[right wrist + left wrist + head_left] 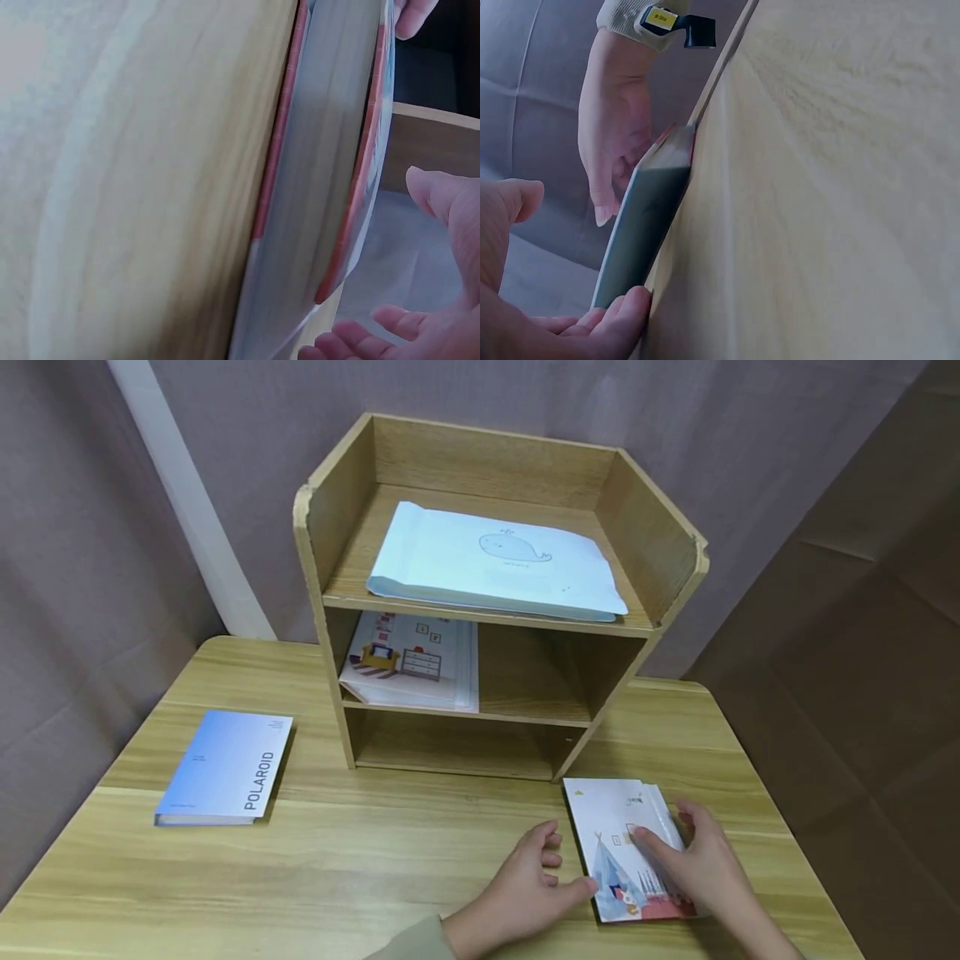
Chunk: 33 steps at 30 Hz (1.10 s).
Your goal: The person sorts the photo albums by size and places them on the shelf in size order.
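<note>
A thick album [611,852] with a white cover and a blue tent picture lies flat on the table at front right. My left hand [528,885] is at its left side, thumb near the lower left corner. In the left wrist view the left fingertips [634,304] are right at the album's greenish spine [641,217]. My right hand [701,860] is at the opposite side, its thumb over the cover in the head view. The right wrist view shows the page edges [322,150] between red-edged covers, with the right thumb [435,191] raised apart from them.
A wooden shelf unit [495,714] stands at the back of the table [360,877]. On its top lies a pale blue whale album [480,577]; an album with furniture pictures [442,681] is on the middle shelf. A blue POLAROID album [225,768] lies at left.
</note>
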### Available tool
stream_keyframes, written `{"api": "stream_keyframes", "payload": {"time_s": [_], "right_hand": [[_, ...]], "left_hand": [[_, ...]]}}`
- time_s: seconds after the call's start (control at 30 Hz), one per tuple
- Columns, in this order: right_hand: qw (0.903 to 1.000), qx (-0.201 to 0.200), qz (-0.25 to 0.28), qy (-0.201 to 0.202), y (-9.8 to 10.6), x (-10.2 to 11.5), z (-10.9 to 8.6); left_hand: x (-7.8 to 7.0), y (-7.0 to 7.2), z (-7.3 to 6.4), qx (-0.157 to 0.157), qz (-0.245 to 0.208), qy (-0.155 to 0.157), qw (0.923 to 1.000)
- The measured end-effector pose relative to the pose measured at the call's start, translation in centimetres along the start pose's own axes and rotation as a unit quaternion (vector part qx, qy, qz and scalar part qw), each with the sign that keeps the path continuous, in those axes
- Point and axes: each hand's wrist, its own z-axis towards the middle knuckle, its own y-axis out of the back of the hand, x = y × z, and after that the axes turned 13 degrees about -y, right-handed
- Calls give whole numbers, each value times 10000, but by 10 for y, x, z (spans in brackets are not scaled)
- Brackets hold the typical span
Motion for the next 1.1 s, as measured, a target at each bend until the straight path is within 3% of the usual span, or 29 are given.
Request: {"api": "stream_keyframes", "payload": {"time_s": [0.4,0.77,1.1], "right_hand": [[9927,741,661,-681,-1,-11,9],[9881,748,928,-968,0,-10,8],[9808,1090,1105,-1183,1,-7,3]], "left_hand": [[4,-12,3,102,-643,163,9977],[12,-16,10,121,-752,317,9966],[10,-13,9,235,-604,50,9979]]}}
